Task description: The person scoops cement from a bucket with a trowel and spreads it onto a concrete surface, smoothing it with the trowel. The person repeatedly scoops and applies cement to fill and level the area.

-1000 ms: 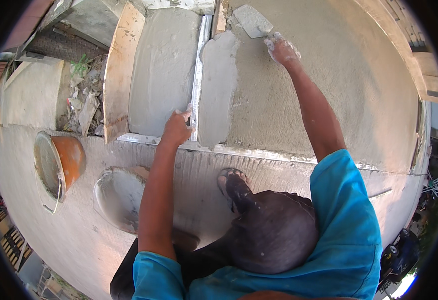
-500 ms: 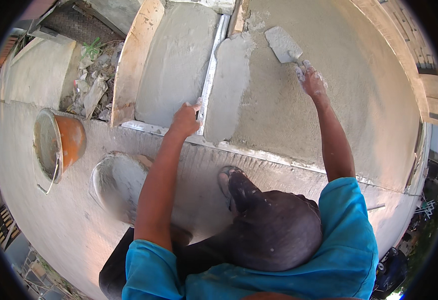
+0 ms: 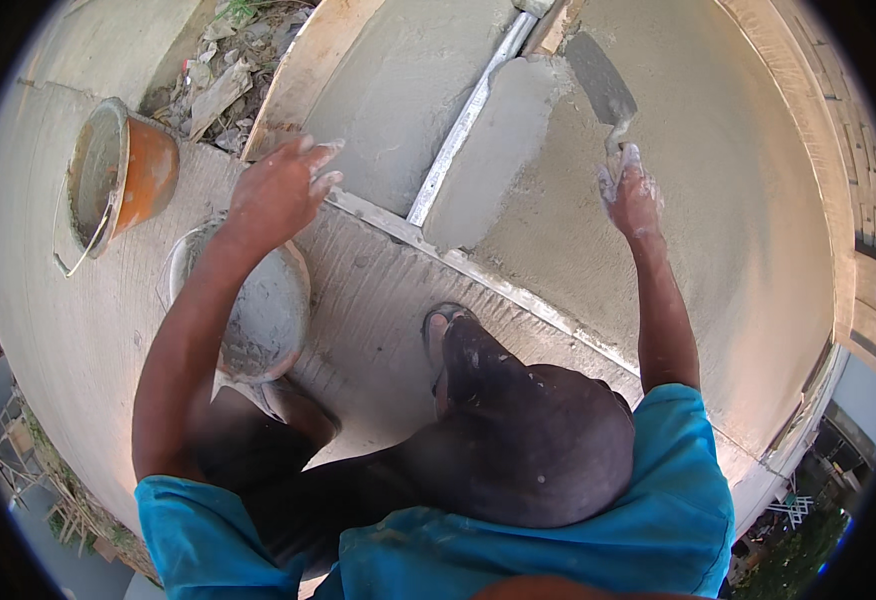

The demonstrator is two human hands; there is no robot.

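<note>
My right hand (image 3: 635, 197) is closed around the handle of a trowel (image 3: 601, 82), whose grey blade points away over the wet cement (image 3: 703, 210). Cement smears its fingers. Out to the left, my left hand (image 3: 283, 192) holds nothing, its whitened fingers apart, above the near left corner of the cement bed. A silvery metal bar (image 3: 473, 115) lies across the cement, between a smooth strip on the left and a rougher stretch on the right. Below my left forearm stands a bucket (image 3: 268, 310) of wet cement, partly covered by the arm.
An orange bucket (image 3: 150, 175) with a wire handle stands farther left. Wooden boards (image 3: 303, 70) edge the cement on the left and right, and a pale strip (image 3: 518, 293) borders it in front. Rubble (image 3: 223, 90) lies at the upper left. My sandalled foot (image 3: 440, 335) rests on grooved concrete.
My left hand has let go of the metal bar and moved left. The trowel, still in my right hand, has turned so that its blade looks darker. The view has shifted.
</note>
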